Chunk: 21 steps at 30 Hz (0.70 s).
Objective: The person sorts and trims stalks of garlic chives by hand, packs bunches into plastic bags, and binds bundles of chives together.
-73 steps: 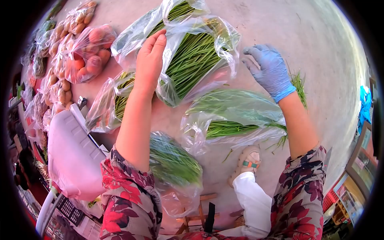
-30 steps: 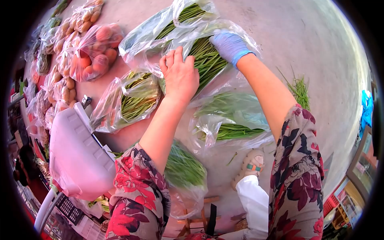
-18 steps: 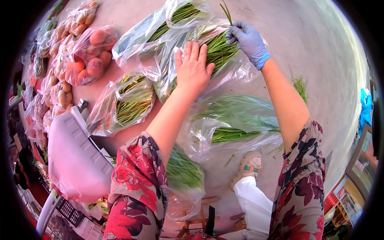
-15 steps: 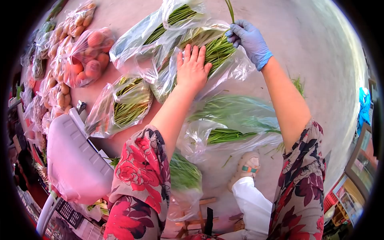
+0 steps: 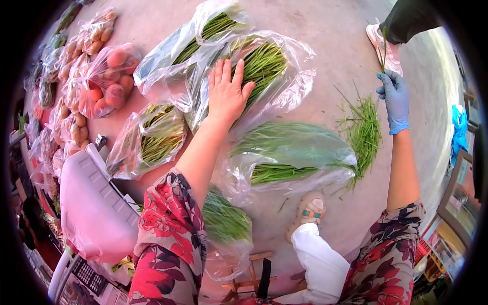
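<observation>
My left hand (image 5: 227, 94) is bare and lies flat, fingers spread, on the left part of an open clear bag of long green stalks (image 5: 268, 63). Far to the right, my right hand (image 5: 394, 99), in a blue glove, pinches a few thin green stalks (image 5: 384, 53) that point upward. Below and left of the glove is a loose heap of green stalks (image 5: 365, 134) on the floor. Another bag of greens (image 5: 290, 147) lies between that heap and my left arm. A bag of stalks (image 5: 206, 38) adjoins the open bag at its upper left.
At left are bagged red round produce (image 5: 109, 81), bagged brown produce (image 5: 76, 127) and a pink plastic container (image 5: 96, 203). Another person's shoe (image 5: 385, 48) and dark trouser leg are at the upper right. A further bag of greens (image 5: 223, 218) lies near my left sleeve.
My right hand has moved right, away from the open bag, with thin stalks in its fingers. My left hand has stayed on the bag. Another person's foot has come into view.
</observation>
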Available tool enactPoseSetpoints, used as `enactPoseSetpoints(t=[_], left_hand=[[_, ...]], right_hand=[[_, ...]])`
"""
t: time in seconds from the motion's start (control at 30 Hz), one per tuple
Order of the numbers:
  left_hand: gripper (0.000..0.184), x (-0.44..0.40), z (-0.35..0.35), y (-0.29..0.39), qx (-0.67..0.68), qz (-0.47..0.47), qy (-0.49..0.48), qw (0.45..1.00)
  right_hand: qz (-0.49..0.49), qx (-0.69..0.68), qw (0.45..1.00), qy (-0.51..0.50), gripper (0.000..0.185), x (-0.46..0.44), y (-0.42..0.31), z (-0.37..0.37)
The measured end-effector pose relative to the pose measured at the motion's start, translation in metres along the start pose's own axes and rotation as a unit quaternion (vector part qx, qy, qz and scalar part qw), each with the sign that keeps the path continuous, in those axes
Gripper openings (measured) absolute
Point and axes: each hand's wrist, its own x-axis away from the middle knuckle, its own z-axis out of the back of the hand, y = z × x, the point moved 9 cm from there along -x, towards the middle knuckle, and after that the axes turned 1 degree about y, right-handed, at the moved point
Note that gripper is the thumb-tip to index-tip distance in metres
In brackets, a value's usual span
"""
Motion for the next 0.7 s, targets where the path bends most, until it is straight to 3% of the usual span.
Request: enactPoseSetpoints(t=[0.03, 0.07, 0.17, 0.23, 0.3, 0.43, 0.53, 0.67, 0.7], left_hand=[[0.056, 0.000, 0.010, -0.002, 0.009, -0.002, 0.017, 1.000], [0.056, -0.002, 0.020, -0.004, 0.016, -0.004, 0.034, 0.999], [0.049, -0.006, 0.040, 0.001, 0.007, -0.013, 0.061, 0.998], [0.048, -0.005, 0.045, 0.009, 0.003, -0.022, 0.064, 0.998], [0.047, -0.002, 0.042, 0.018, 0.002, -0.037, 0.060, 0.997], [0.053, 0.004, 0.016, 0.024, -0.030, -0.032, 0.011, 0.999], [0.061, 0.010, -0.015, 0.014, -0.064, -0.007, -0.051, 0.997], [0.064, 0.018, -0.035, 0.002, -0.063, 0.017, -0.073, 0.995], [0.065, 0.019, -0.036, 0.002, -0.065, 0.017, -0.074, 0.995]], right_hand=[[0.076, 0.188, 0.979, 0.013, 0.019, 0.011, 0.008, 0.010], [0.149, 0.367, 0.918, 0.026, 0.020, 0.023, 0.006, 0.011], [0.159, 0.138, 0.978, 0.000, 0.022, 0.051, -0.071, -0.022], [0.258, 0.076, 0.963, -0.038, 0.018, 0.064, -0.129, -0.070], [0.299, 0.132, 0.942, -0.070, 0.014, 0.068, -0.153, -0.129], [0.212, 0.403, 0.879, -0.140, 0.013, 0.031, -0.101, -0.242], [0.216, 0.398, 0.876, -0.164, 0.011, 0.031, -0.085, -0.251], [0.232, 0.157, 0.957, -0.078, 0.014, 0.035, -0.089, -0.206], [0.181, 0.096, 0.973, -0.105, 0.016, 0.033, -0.078, -0.201]])
